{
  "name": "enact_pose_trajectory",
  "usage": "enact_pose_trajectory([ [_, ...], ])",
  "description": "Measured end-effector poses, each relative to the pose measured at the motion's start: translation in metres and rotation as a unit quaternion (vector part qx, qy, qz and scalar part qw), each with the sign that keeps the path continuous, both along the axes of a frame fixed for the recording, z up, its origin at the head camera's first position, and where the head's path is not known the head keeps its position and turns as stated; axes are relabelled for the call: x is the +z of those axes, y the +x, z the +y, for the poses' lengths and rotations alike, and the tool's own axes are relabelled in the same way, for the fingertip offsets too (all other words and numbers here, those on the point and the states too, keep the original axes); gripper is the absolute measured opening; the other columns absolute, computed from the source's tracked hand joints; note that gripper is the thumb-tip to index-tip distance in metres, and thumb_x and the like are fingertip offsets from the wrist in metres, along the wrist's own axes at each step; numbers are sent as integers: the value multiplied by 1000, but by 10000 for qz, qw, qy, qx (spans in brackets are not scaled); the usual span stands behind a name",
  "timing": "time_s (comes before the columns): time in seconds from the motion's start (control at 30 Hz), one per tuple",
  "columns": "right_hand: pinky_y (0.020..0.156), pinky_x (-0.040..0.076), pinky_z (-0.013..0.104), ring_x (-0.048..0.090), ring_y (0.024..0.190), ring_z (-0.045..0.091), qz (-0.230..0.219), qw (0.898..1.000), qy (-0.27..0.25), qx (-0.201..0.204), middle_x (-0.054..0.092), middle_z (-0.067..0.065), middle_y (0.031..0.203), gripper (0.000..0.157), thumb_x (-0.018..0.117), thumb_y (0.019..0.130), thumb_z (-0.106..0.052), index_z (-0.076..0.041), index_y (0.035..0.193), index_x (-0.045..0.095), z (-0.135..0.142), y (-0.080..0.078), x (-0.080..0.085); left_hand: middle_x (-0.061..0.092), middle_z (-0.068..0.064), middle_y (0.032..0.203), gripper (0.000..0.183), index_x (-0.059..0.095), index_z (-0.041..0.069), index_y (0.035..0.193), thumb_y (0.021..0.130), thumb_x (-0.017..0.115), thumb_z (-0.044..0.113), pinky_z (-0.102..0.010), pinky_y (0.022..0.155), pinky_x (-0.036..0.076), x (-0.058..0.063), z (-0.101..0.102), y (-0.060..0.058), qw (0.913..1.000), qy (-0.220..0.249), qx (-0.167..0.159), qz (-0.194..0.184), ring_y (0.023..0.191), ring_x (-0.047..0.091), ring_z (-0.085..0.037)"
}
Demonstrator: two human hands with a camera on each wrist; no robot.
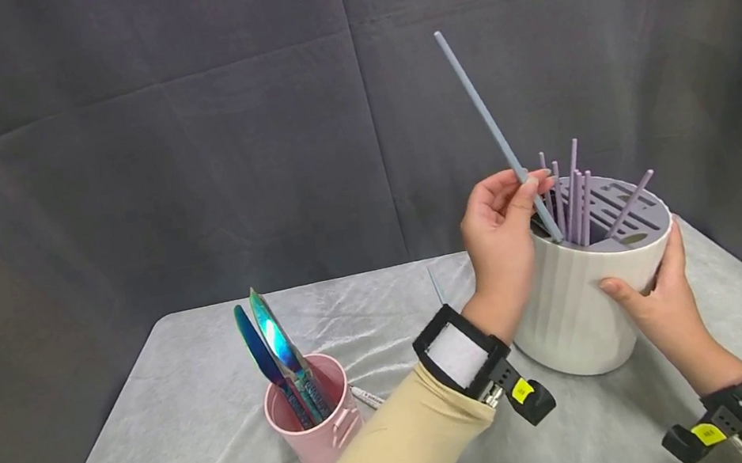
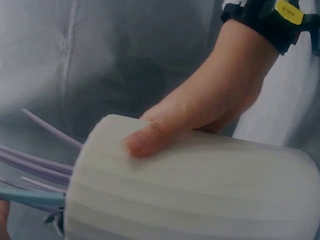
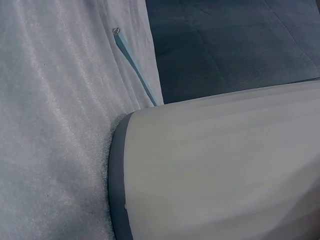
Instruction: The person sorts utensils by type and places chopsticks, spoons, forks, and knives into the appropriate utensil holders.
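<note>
In the head view my left hand (image 1: pixel 500 236) pinches a long blue chopstick (image 1: pixel 485 114) between thumb and fingers. The chopstick leans to the upper left, its lower end at the rim of a round white utensil holder (image 1: pixel 581 312). Several purple chopsticks (image 1: pixel 583 208) stand in the holder's slotted lid (image 1: pixel 625 197). My right hand (image 1: pixel 666 307) grips the holder's right side, the thumb lying on its front. In the left wrist view the right hand's thumb (image 2: pixel 145 140) presses on the ribbed wall. The right wrist view shows the holder's wall (image 3: pixel 210 165) and dark base.
A pink bucket (image 1: pixel 312 444) with several iridescent knives (image 1: pixel 281 349) stands to the left on the grey cloth-covered table (image 1: pixel 176 421). Another blue chopstick (image 3: pixel 135 65) lies on the table beyond the holder. A decorated stick end (image 1: pixel 367 398) shows beside the bucket, partly behind my left sleeve.
</note>
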State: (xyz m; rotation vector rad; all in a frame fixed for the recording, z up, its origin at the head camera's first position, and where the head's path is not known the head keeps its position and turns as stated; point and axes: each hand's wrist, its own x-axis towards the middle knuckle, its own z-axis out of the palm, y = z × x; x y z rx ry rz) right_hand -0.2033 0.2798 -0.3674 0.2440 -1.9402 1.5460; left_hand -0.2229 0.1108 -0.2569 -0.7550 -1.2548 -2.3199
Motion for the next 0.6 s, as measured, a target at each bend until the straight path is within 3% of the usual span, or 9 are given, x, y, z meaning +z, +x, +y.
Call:
enact_pose_trajectory([
  [0.2, 103, 25, 20, 32, 129, 13, 48, 10000, -17, -7, 28, -1, 147, 102, 82, 79, -24, -25, 154, 13, 0, 0, -1, 63, -38, 99, 16, 51, -17, 102, 90, 59, -11, -26, 84, 53, -9, 7, -4, 9989, -436, 66, 128, 93, 63, -49],
  [0.3, 102, 26, 18, 32, 128, 13, -1, 10000, 12, -30, 28, -2, 147, 102, 81, 80, -24, -25, 154, 12, -1, 1, -2, 67, -30, 95, 15, 57, -14, 101, 89, 63, -8, -19, 76, 52, -16, 7, -5, 9940, -1022, 395, -20, 86, 70, -30],
  [0.43, 101, 27, 18, 32, 128, 13, 21, 10000, 1, 24, 28, -3, 146, 102, 82, 79, -24, -25, 154, 13, -3, 0, -2, 70, -22, 96, 16, 64, -11, 102, 88, 67, -4, -16, 72, 51, -21, 6, -4, 9846, -1585, 724, -116, 81, 66, -8],
  [0.6, 103, 25, 21, 32, 129, 13, 1, 10000, 47, 22, 28, -2, 147, 103, 82, 79, -26, -26, 154, 12, -3, -1, -1, 72, -17, 101, 17, 66, -9, 106, 91, 65, 0, -17, 76, 52, -21, 2, -3, 9760, -1893, 1058, 207, 87, 67, -7],
])
